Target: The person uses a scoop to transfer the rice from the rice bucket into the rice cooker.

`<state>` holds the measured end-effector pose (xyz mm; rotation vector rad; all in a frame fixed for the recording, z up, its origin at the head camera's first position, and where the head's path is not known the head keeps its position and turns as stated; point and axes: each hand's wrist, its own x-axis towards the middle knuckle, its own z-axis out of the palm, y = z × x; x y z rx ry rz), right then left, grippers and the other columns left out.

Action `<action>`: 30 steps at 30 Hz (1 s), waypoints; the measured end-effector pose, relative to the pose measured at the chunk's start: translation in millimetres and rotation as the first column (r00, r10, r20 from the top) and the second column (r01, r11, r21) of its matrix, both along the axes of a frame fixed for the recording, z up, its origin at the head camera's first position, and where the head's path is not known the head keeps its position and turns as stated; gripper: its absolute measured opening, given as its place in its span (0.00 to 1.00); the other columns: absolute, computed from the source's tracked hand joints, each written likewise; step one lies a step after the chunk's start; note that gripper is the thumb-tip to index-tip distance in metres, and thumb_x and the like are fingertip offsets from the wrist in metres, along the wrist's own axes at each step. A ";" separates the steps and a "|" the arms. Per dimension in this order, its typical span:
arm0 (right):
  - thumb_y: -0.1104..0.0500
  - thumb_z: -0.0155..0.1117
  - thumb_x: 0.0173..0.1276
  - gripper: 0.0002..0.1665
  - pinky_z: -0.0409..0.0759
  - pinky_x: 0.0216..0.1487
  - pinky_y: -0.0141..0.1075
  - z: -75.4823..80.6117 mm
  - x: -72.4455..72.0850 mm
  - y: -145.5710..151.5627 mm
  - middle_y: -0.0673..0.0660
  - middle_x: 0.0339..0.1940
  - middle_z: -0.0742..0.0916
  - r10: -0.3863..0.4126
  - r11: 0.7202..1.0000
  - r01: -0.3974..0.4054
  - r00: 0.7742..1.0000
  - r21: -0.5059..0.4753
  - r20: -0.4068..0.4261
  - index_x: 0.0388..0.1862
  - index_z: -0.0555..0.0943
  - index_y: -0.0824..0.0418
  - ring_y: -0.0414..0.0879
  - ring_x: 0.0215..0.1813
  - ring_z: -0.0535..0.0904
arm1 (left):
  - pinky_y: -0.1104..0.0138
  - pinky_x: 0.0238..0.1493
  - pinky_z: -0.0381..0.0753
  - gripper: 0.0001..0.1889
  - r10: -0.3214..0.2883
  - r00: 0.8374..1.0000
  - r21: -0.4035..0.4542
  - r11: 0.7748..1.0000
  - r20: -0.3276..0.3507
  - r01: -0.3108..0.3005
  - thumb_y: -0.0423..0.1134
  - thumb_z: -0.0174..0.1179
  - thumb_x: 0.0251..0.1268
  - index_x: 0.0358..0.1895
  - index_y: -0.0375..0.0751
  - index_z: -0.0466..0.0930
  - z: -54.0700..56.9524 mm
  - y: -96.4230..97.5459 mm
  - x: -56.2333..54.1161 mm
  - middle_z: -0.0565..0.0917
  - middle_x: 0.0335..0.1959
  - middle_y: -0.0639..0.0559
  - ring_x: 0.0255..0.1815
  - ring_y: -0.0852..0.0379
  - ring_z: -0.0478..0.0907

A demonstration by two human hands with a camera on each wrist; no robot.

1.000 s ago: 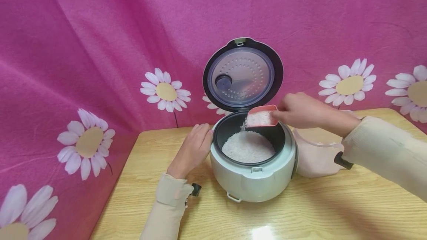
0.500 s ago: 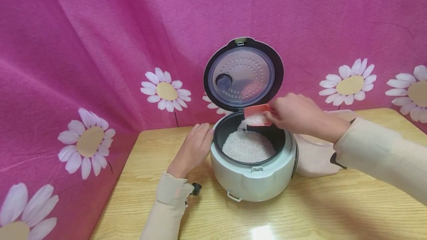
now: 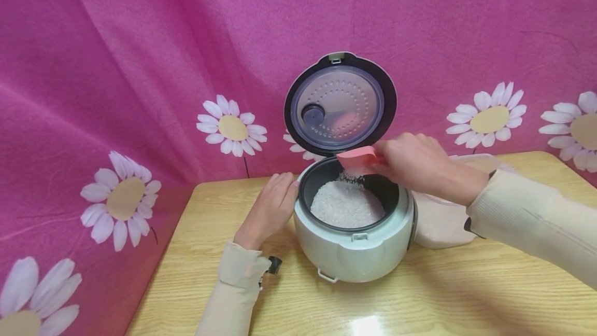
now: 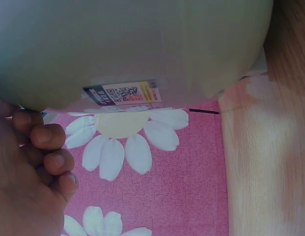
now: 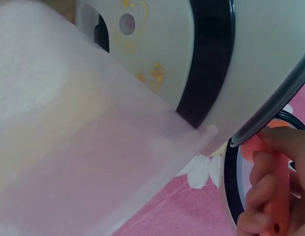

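Note:
A white rice cooker (image 3: 356, 258) stands on the wooden table with its lid (image 3: 347, 102) raised. White rice (image 3: 347, 206) lies heaped in its dark inner pot (image 3: 314, 183). My right hand (image 3: 415, 162) grips a pink-orange scoop (image 3: 354, 158) by its handle (image 5: 278, 201) over the back of the pot. The scoop is tipped over and grains fall from it into the pot. My left hand (image 3: 270, 209) rests against the cooker's left upper edge. In the left wrist view its fingers (image 4: 48, 136) are loosely bent beside the cooker's wall, holding nothing.
A translucent container (image 3: 440, 222) stands close against the cooker's right side, partly hidden under my right forearm. Behind the table (image 3: 200, 284) hangs a magenta cloth (image 3: 154, 40) with white daisies. It also runs along the left side.
My right hand has moved slightly left and turned the scoop over, so its back now faces up. Rice has poured from it into the pot. The left hand has stayed in place.

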<state>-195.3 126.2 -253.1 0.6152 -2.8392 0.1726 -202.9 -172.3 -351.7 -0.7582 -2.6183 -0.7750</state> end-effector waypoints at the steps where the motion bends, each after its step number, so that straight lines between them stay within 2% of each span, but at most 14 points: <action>1: 0.50 0.71 0.68 0.13 0.67 0.20 0.42 0.0 0.0 0.4 0.50 0.18 0.79 -0.002 1.000 0.002 1.000 -0.001 -0.006 0.26 0.79 0.51 0.49 0.22 0.72 | 0.60 0.49 0.73 0.11 0.000 1.000 0.000 1.000 -0.003 0.000 0.42 0.43 0.82 0.40 0.43 0.73 0.0 0.0 0.1 0.72 0.32 0.51 0.40 0.54 0.69; 9: 0.52 0.74 0.66 0.10 0.68 0.22 0.41 0.8 1.4 5.5 0.50 0.20 0.81 0.002 1.000 -0.003 0.999 -0.011 -0.037 0.30 0.80 0.50 0.48 0.23 0.73 | 0.59 0.50 0.73 0.12 0.012 1.000 -0.008 1.000 -0.011 -0.012 0.42 0.43 0.82 0.40 0.43 0.74 0.0 0.2 0.6 0.73 0.32 0.51 0.41 0.53 0.69; 16: 0.56 0.70 0.66 0.08 0.64 0.23 0.39 1.2 4.3 16.7 0.50 0.19 0.79 0.005 0.999 -0.008 0.997 -0.037 -0.072 0.29 0.80 0.53 0.47 0.23 0.71 | 0.61 0.48 0.73 0.12 0.011 1.000 -0.005 1.000 -0.006 -0.011 0.42 0.43 0.82 0.40 0.43 0.73 0.2 1.2 -0.4 0.72 0.31 0.51 0.41 0.54 0.69; 24: 0.56 0.69 0.68 0.10 0.62 0.23 0.37 1.6 4.1 34.5 0.50 0.17 0.75 0.017 0.999 -0.020 0.995 -0.036 -0.100 0.28 0.79 0.55 0.45 0.22 0.69 | 0.60 0.49 0.72 0.11 0.000 0.999 -0.003 1.000 -0.039 0.000 0.41 0.45 0.81 0.38 0.42 0.73 0.9 0.8 0.4 0.72 0.31 0.50 0.39 0.53 0.68; 30: 0.55 0.65 0.70 0.15 0.61 0.22 0.37 1.2 7.3 50.4 0.50 0.16 0.72 0.005 1.000 -0.008 0.989 -0.021 -0.151 0.24 0.74 0.55 0.45 0.20 0.67 | 0.59 0.50 0.71 0.12 -0.004 0.999 -0.004 1.000 -0.047 0.004 0.40 0.45 0.81 0.37 0.41 0.73 0.4 1.5 0.1 0.71 0.30 0.50 0.38 0.53 0.67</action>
